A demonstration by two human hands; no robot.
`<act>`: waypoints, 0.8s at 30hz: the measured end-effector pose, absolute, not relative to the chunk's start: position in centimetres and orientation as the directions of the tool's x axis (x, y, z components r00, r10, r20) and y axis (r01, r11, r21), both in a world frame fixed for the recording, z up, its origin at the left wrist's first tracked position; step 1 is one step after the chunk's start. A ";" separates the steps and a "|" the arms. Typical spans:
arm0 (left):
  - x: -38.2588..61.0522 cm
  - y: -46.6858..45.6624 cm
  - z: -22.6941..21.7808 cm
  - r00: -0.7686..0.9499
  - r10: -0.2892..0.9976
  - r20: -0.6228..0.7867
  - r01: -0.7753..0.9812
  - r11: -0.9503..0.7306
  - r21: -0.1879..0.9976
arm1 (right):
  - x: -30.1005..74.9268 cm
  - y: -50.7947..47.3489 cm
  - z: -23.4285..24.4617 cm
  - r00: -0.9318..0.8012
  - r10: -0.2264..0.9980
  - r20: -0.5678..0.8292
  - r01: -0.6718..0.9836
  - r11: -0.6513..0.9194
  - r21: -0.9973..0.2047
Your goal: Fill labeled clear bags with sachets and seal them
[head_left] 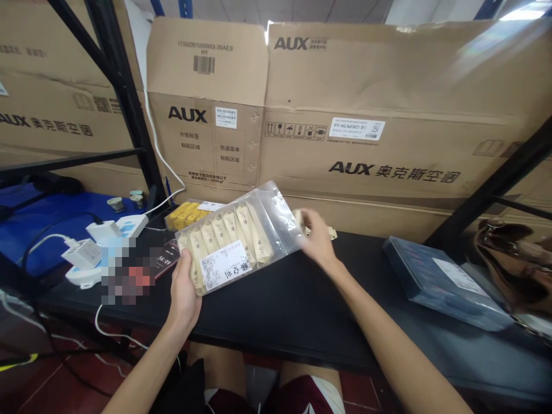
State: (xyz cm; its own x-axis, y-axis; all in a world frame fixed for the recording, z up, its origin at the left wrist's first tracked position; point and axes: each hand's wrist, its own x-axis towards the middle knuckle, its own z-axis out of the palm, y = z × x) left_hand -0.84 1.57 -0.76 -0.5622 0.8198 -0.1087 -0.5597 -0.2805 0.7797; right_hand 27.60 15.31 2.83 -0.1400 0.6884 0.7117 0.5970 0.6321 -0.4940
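1. Carton (366,138): upright behind the tabletop (280,313), seemingly a backboard.
2. Bag (282,215): held above the tabletop, tilted, packets (219,233) lined up inside.
3. Left hand (185,273): closed on its lower left end, presumably for steadying.
4. Right hand (318,237): beside the opposite end, fingers curled round a pale piece (298,218) (mostly hidden).

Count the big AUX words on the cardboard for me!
4: the far-left AUX, the left-middle AUX, the top AUX and the lower-right AUX. Others may be hidden behind the black frame or the clear bag in the left hand.
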 end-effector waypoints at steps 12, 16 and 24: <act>-0.6 1.5 -1.2 -0.571 0.821 -0.030 -0.502 -0.319 0.804 | 26.2 9.5 8.2 -0.118 0.833 0.541 -0.182 0.517 -0.836; -0.5 1.3 -1.0 -0.579 0.815 -0.022 -0.477 -0.317 0.820 | 26.9 9.8 7.9 -0.303 0.845 0.441 -0.159 0.411 -0.898; -0.8 1.2 -2.1 -0.523 0.846 0.103 -0.339 -0.317 0.886 | 28.0 9.2 8.8 -0.699 0.686 0.203 0.226 0.481 -0.847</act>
